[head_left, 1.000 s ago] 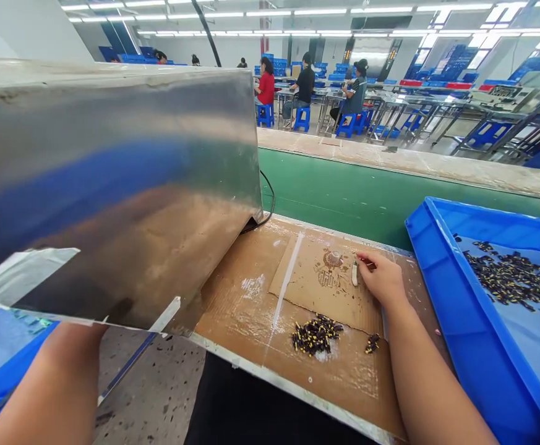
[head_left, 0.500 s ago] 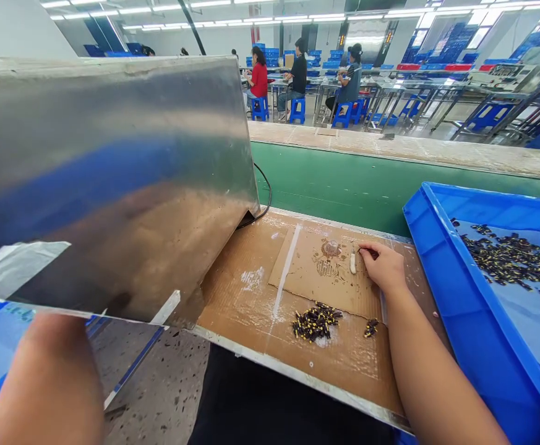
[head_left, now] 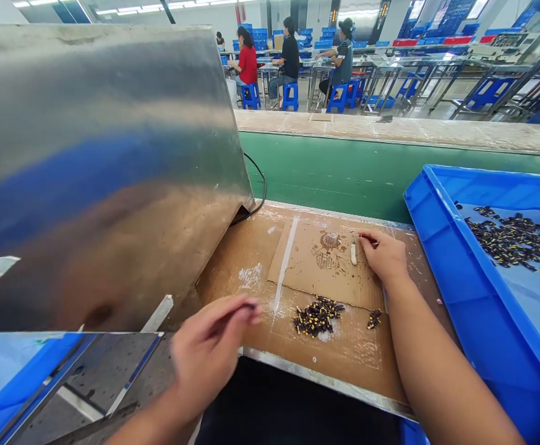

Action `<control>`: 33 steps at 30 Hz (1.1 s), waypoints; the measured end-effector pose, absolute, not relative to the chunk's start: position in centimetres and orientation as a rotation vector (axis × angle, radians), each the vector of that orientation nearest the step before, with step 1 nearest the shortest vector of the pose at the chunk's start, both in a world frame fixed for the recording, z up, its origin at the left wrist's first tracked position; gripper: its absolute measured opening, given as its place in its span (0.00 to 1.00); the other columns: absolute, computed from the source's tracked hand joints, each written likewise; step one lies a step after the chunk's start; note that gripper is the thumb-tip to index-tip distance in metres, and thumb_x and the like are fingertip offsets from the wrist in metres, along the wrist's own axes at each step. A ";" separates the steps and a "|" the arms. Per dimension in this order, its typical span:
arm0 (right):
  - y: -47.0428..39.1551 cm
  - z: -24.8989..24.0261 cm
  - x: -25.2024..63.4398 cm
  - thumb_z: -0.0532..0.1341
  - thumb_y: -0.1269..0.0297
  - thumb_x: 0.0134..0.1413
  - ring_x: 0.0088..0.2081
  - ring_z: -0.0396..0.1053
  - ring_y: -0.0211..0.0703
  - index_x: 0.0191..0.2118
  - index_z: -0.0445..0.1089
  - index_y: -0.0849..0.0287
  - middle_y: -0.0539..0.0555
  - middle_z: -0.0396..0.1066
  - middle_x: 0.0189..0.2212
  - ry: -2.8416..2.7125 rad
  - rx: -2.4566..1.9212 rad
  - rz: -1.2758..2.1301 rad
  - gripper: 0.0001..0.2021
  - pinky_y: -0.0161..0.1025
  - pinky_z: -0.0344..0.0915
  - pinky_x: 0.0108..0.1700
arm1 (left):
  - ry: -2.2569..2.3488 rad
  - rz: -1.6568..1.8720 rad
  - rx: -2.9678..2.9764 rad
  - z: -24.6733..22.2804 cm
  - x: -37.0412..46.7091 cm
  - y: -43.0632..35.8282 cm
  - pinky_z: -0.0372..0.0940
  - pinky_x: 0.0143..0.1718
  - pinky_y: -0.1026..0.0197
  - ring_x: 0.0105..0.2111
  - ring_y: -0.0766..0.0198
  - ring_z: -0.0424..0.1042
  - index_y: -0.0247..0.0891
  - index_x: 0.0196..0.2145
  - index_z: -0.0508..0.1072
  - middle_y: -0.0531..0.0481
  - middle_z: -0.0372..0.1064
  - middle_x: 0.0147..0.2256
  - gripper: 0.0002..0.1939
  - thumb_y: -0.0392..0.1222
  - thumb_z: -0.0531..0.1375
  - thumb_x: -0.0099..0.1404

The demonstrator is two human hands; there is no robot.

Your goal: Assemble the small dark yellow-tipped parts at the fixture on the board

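Observation:
My left hand [head_left: 211, 346], blurred by motion, is raised over the near edge of the cardboard-covered table, its fingers closed round something dark that I cannot make out. My right hand [head_left: 383, 254] rests over the cardboard sheet [head_left: 307, 272], pinching the end of a thin item too small to name. Just left of those fingertips lies a small white stick-like piece [head_left: 354, 253]. A clear round dome [head_left: 330, 240] sits further left on the sheet. Nearer to me is a pile of small black and yellow parts [head_left: 318, 316], with a smaller cluster [head_left: 374, 319] to its right.
A large metal housing [head_left: 102, 173] fills the left side, a black cable [head_left: 264, 185] beside it. At the right stands a blue crate [head_left: 464, 296] holding many black and yellow parts [head_left: 515, 241]. Behind a green barrier [head_left: 334, 173], several people sit at tables.
My left hand has come out from under the metal housing at the lower left and moved right, toward the table's near edge. My right hand has stayed nearly in place. The view has shifted slightly.

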State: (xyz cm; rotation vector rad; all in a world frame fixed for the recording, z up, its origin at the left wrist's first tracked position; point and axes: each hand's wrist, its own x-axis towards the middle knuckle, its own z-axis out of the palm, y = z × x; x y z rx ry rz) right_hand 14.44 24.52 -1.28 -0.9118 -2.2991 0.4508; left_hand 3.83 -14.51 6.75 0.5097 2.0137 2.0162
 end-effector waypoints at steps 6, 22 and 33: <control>24.4 -0.8 14.5 0.60 0.58 0.59 0.41 0.78 0.54 0.45 0.81 0.57 0.58 0.82 0.41 -2.220 -0.916 0.416 0.15 0.51 0.72 0.48 | 1.382 1.937 0.325 5.4 2.2 -5.3 0.79 0.42 0.60 0.35 0.60 0.82 0.35 0.41 0.82 0.43 0.82 0.35 0.18 0.44 0.75 0.54; 19.7 0.4 10.1 0.61 0.59 0.66 0.38 0.75 0.46 0.45 0.81 0.52 0.53 0.81 0.40 -2.161 -0.591 0.525 0.11 0.44 0.72 0.44 | 1.346 1.773 0.498 1.9 -0.6 1.2 0.75 0.39 0.58 0.31 0.63 0.78 0.35 0.37 0.78 0.43 0.80 0.32 0.10 0.42 0.70 0.59; 19.8 0.0 10.1 0.62 0.60 0.66 0.38 0.75 0.45 0.45 0.80 0.51 0.52 0.81 0.41 -2.205 -0.582 0.472 0.09 0.44 0.71 0.44 | 1.341 1.759 0.475 2.5 -0.2 0.9 0.75 0.38 0.58 0.32 0.62 0.79 0.36 0.37 0.80 0.42 0.80 0.34 0.09 0.44 0.69 0.61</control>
